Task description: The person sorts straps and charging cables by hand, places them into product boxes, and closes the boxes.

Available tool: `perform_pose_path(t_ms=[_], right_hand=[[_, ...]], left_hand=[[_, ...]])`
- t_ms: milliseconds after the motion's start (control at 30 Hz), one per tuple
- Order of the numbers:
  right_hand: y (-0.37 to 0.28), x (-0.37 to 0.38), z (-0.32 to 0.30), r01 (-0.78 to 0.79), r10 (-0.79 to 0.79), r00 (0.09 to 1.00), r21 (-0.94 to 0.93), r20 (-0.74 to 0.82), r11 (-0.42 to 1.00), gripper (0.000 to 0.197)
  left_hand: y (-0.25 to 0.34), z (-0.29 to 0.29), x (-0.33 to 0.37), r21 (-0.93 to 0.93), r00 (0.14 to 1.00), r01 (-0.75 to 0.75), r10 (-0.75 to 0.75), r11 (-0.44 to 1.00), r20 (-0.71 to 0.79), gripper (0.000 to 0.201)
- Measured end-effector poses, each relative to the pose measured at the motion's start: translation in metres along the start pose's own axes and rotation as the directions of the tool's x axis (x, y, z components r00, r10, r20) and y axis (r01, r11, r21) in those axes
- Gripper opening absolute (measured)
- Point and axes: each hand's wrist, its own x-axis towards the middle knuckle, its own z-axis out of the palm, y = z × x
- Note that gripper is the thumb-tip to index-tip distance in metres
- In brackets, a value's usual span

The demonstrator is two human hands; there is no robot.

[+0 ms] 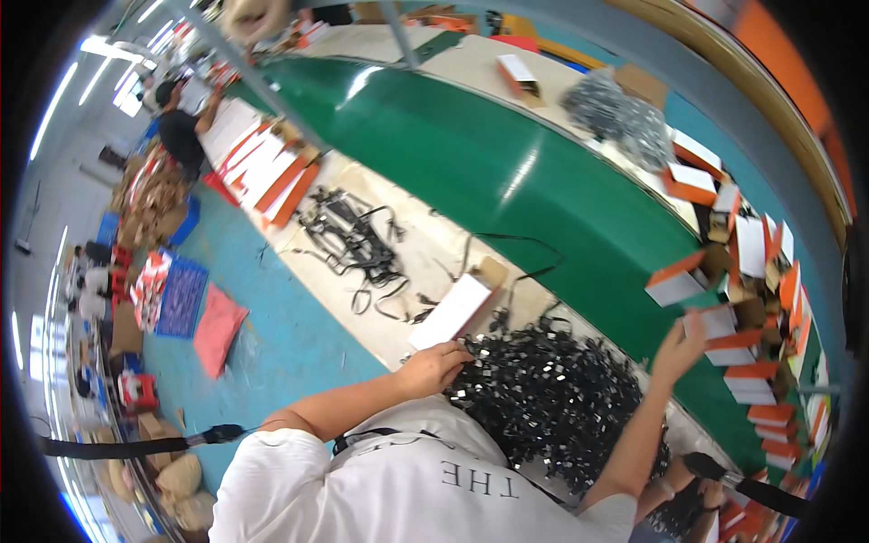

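Shiny black pile, lower middle of the frame.
The left hand curls at its left edge; the right hand is by a white box, at right. I can't tell if either grips. A careless bump could push bits off the surface. The green belt, upper middle, has room.

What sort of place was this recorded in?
Most likely a factory packing or assembly line: a long green conveyor belt, many orange-and-white boxes and a heap of small black parts.
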Motion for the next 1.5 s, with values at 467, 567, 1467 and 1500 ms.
perform_pose_path(t_ms=[467,567,1467,1500], right_hand=[[-0.375,-0.159,0.190,0.333,-0.590,0.588,0.500,0.553,0.800,0.009],[-0.375,-0.148,0.193,0.376,-0.610,0.657,0.508,0.443,0.775,0.008],[-0.184,-0.121,-0.120,-0.629,0.449,0.494,0.663,0.745,-0.407,0.006],[-0.172,-0.124,-0.112,-0.629,0.451,0.492,0.662,0.745,-0.408,0.006]], left_hand=[[-0.064,-0.043,-0.125,-0.719,0.642,0.659,-0.664,0.222,0.384,0.024],[-0.062,-0.062,-0.112,-0.836,0.640,0.529,-0.580,-0.142,0.504,0.035],[0.074,-0.105,-0.006,-0.562,0.539,0.380,0.317,0.735,0.780,0.024],[0.079,-0.107,-0.002,-0.577,0.672,0.200,0.317,0.792,0.669,0.023]])
